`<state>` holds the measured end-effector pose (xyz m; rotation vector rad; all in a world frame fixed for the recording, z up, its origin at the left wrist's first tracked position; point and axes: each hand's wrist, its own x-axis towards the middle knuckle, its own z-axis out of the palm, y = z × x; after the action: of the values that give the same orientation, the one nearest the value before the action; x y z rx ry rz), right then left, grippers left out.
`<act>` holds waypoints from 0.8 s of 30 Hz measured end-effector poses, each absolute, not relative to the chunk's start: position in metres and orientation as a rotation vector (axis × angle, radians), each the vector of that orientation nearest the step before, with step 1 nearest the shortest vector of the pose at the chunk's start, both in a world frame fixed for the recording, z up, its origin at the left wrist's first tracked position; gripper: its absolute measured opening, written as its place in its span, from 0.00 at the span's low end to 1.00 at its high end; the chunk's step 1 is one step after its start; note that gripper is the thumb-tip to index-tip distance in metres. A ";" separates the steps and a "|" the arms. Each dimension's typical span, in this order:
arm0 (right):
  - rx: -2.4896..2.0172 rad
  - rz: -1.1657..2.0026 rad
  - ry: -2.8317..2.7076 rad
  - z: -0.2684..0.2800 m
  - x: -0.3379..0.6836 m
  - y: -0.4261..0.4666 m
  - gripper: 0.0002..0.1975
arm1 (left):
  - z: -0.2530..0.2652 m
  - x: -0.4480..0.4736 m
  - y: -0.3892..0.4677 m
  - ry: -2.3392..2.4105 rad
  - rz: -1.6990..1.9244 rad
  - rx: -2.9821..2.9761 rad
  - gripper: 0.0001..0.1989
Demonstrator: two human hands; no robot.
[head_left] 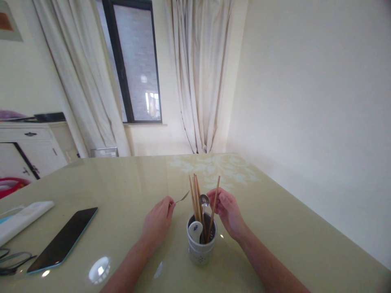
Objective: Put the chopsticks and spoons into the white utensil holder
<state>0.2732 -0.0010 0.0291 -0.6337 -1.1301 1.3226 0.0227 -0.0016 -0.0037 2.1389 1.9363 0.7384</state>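
Observation:
A grey-white utensil holder with small holes stands upright on the table in front of me. Inside are several wooden chopsticks, a metal spoon with its bowl up, and a white ceramic spoon with a blue mark. Left of the holder, my left hand is closed on a thin metal utensil whose head points up and right; fork or spoon, I cannot tell. My right hand has its fingers curled about a single chopstick, which leans right with its lower end in the holder.
On the left of the glossy table lie a black-screened phone, a white flat object and a pair of glasses. A wall runs along the right edge. Curtains and a window are behind.

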 end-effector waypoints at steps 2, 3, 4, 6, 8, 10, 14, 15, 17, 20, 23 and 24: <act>-0.646 1.328 -1.148 0.027 0.273 0.000 0.20 | -0.005 0.023 -0.001 1.938 0.729 2.135 0.11; -0.653 1.333 -1.148 0.026 0.273 0.001 0.18 | -0.006 0.023 0.000 1.938 0.728 2.134 0.11; -0.657 1.336 -1.148 0.025 0.273 0.002 0.17 | -0.006 0.023 0.000 1.936 0.733 2.134 0.11; -0.661 1.326 -1.158 0.023 0.272 0.004 0.16 | -0.008 0.022 0.000 1.924 0.757 2.140 0.12; -0.670 1.310 -1.183 0.022 0.272 0.005 0.17 | -0.008 0.022 0.000 1.903 0.777 2.146 0.12; -0.682 1.301 -1.201 0.021 0.272 0.006 0.18 | -0.009 0.022 0.000 1.871 0.799 2.146 0.12; -0.712 1.303 -1.224 0.020 0.272 0.006 0.16 | -0.010 0.025 -0.001 1.728 0.907 2.104 0.12; -0.719 1.312 -1.228 0.019 0.271 0.006 0.15 | -0.011 0.027 -0.001 1.676 0.941 2.086 0.12; -0.727 1.337 -1.231 0.019 0.270 0.006 0.14 | -0.012 0.030 -0.001 1.583 0.993 2.045 0.13; -0.728 1.389 -1.234 0.018 0.268 0.006 0.16 | -0.014 0.033 -0.001 1.508 1.028 2.003 0.13; -0.721 1.433 -1.223 0.019 0.266 0.004 0.19 | -0.015 0.034 -0.002 1.478 1.050 1.988 0.13; -0.718 1.443 -1.218 0.019 0.265 0.003 0.19 | -0.015 0.034 -0.002 1.472 1.060 1.982 0.13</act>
<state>0.2654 0.0032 0.0191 -0.7176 -1.2178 1.4433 0.0341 -0.0022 -0.0145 1.9816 1.4715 1.0601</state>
